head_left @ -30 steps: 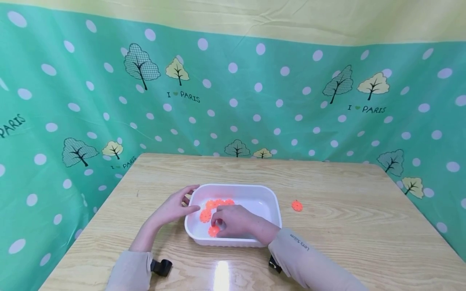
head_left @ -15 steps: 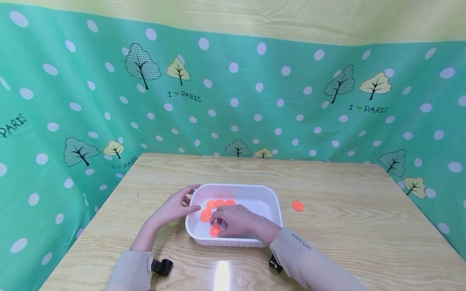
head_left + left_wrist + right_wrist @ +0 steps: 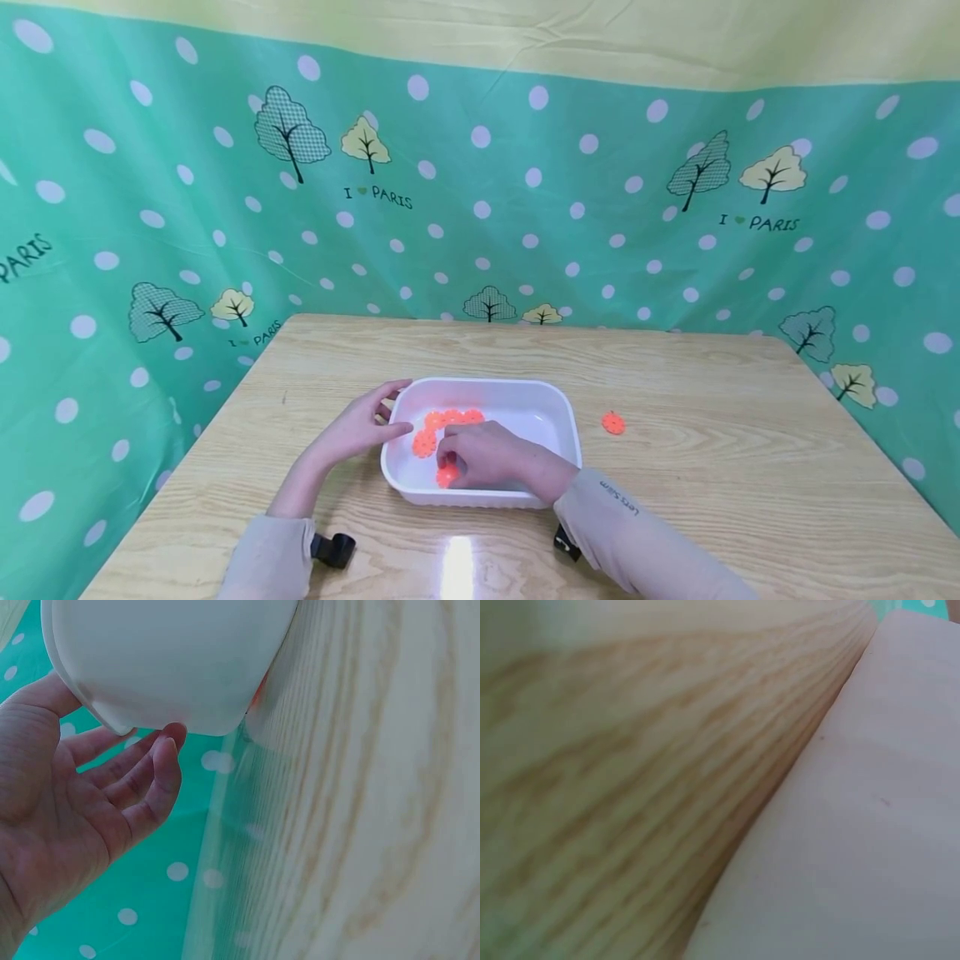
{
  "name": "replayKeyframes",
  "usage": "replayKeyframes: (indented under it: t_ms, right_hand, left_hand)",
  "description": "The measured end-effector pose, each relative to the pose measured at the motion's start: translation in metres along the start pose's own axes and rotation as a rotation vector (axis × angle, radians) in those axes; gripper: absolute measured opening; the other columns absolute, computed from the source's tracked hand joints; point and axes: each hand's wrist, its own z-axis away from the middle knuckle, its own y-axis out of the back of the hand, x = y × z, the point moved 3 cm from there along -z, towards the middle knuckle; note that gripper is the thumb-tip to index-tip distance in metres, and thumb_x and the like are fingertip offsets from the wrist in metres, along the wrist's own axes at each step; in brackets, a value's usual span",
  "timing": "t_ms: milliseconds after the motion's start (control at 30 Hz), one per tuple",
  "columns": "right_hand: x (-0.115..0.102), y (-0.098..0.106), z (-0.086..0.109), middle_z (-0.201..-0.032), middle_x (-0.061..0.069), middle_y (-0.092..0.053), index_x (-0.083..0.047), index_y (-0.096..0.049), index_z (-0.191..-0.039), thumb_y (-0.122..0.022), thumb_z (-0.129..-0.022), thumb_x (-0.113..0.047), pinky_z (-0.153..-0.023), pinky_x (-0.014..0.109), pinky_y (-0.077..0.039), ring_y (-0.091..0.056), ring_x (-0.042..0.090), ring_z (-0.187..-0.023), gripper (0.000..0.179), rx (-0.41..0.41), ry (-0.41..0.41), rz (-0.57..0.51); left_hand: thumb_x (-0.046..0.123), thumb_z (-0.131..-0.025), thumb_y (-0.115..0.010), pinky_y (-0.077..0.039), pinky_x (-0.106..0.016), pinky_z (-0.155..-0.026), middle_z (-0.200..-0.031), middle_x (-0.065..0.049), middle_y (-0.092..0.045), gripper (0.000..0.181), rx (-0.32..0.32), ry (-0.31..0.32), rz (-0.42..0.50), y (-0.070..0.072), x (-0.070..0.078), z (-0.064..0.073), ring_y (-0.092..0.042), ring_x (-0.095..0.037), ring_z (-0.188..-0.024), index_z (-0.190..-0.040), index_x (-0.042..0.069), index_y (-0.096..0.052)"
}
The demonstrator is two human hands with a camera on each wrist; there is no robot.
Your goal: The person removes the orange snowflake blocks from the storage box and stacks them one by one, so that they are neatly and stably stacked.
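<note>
A white plastic basin point(image 3: 551, 433) stands on the wooden table. My left hand point(image 3: 362, 429) holds its left end, thumb over the rim and fingers along the outside. In the left wrist view, the left hand point(image 3: 90, 772) has bent fingers by the basin's wall point(image 3: 172, 667). My right hand point(image 3: 487, 452) reaches inside the basin, thumb and finger pinching an orange notched plastic disc point(image 3: 447, 476) near the front wall; part of that disc is hidden. Several similar orange discs point(image 3: 424, 443) lie together at the basin's back left. The right wrist view shows no hand, only table and basin wall point(image 3: 870, 810).
Another orange disc point(image 3: 613, 423) lies on the table point(image 3: 712, 467), right of the basin. Black wrist-camera mounts point(image 3: 333, 551) hang beneath both forearms. A green dotted curtain point(image 3: 480, 192) hangs behind and beside the table.
The disc at my right hand has shifted slightly to the right and turned a little. My left hand and the basin have stayed in place.
</note>
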Motion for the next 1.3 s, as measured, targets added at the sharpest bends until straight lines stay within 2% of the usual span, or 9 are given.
replayKeyframes:
  t_ms: [367,633,933,1300]
  right_hand:
    - [0.003,0.0,0.001,-0.078,-0.015,-0.049,-0.023,-0.059,-0.09,-0.068,-0.078,-0.025,-0.064,0.014,-0.039,-0.045,0.001,-0.066,0.015,-0.05,-0.073,-0.058]
    - [0.005,0.007,0.004,-0.076,-0.014,-0.049,-0.022,-0.059,-0.09,-0.069,-0.074,-0.027,-0.063,0.014,-0.037,-0.044,0.0,-0.065,0.02,-0.014,-0.072,-0.033]
    - [0.005,0.015,0.007,-0.079,-0.012,-0.05,-0.021,-0.063,-0.096,-0.068,-0.072,-0.025,-0.058,0.016,-0.037,-0.044,0.001,-0.061,0.025,0.02,-0.093,-0.078]
    - [0.015,0.031,0.017,-0.086,-0.01,-0.053,-0.018,-0.067,-0.098,-0.071,-0.072,-0.026,-0.065,0.015,-0.041,-0.048,0.003,-0.071,0.027,0.094,-0.109,-0.147]
  left_hand:
    - [0.029,-0.079,-0.069,-0.048,-0.029,-0.067,-0.118,-0.008,-0.051,0.067,0.003,-0.004,0.007,0.0,0.0,0.0,-0.052,-0.018,-0.084,-0.136,0.013,-0.039]
    - [0.029,-0.079,-0.069,-0.048,-0.028,-0.067,-0.118,-0.008,-0.051,0.067,0.003,-0.01,0.003,0.0,0.0,0.0,-0.052,-0.018,-0.084,-0.136,0.013,-0.039]
    - [0.025,-0.08,-0.069,-0.048,-0.029,-0.067,-0.118,-0.009,-0.051,0.064,0.001,0.0,0.006,-0.002,0.0,0.001,-0.052,-0.019,-0.085,-0.136,0.013,-0.039]
    - [0.026,-0.08,-0.069,-0.048,-0.029,-0.066,-0.119,-0.009,-0.05,0.065,0.007,0.004,0.001,-0.002,-0.001,0.0,-0.052,-0.018,-0.084,-0.136,0.013,-0.039]
